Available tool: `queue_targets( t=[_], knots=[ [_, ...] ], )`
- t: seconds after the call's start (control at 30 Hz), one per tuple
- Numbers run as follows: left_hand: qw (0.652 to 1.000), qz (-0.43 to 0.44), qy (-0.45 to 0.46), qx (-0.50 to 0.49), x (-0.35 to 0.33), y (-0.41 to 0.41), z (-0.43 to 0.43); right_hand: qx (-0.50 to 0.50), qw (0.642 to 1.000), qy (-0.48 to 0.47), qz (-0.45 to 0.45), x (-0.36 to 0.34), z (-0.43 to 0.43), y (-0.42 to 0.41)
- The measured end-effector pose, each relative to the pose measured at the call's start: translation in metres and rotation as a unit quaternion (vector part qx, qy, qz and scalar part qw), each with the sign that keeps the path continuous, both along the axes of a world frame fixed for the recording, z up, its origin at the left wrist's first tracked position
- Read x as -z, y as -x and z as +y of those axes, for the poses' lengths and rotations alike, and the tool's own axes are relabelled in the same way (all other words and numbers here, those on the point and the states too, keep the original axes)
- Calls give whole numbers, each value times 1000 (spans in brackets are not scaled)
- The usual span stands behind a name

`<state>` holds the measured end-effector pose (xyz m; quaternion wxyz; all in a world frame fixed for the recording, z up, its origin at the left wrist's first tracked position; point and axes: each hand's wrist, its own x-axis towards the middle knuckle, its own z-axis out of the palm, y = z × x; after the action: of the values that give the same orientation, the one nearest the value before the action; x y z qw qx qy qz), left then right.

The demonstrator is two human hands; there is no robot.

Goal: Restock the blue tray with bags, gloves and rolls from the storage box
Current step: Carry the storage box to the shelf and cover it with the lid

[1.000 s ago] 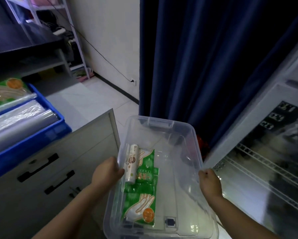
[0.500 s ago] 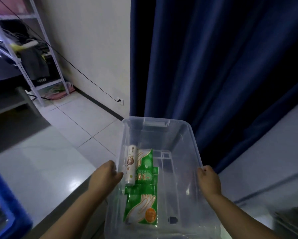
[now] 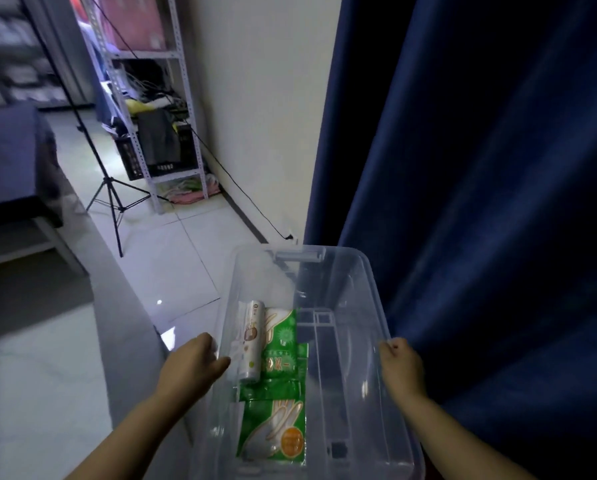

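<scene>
Left hand (image 3: 194, 367) grips left rim of clear box (image 3: 373, 296); right hand (image 3: 400, 367) grips right rim. Inside: roll (image 3: 249, 341), green glove packs (image 3: 279, 427).

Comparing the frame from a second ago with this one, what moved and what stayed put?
The view swung left, carrying the clear storage box away from the blue tray, grey cabinet and white rack, all now out of view; a shelf and tripod have appeared. Unchanged: the left hand and right hand keep their grip on the box's sides, with the roll and green glove packs lying inside as before.
</scene>
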<state>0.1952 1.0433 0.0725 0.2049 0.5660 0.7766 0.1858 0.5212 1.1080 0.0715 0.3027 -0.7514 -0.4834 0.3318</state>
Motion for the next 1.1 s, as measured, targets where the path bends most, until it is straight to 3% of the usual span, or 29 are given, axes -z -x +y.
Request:
queue_targets(
  t=[0.33, 0.7, 1.1],
  knots=[
    [989, -10, 37, -140, 14, 64, 99, -114, 992, 45, 24, 27, 166, 85],
    [976, -53, 60, -203, 11, 192, 232, -151, 987, 40, -29, 16, 335, 230],
    [955, -72, 54, -282, 23, 294, 357, -211, 977, 33, -19, 27, 497, 351]
  ],
)
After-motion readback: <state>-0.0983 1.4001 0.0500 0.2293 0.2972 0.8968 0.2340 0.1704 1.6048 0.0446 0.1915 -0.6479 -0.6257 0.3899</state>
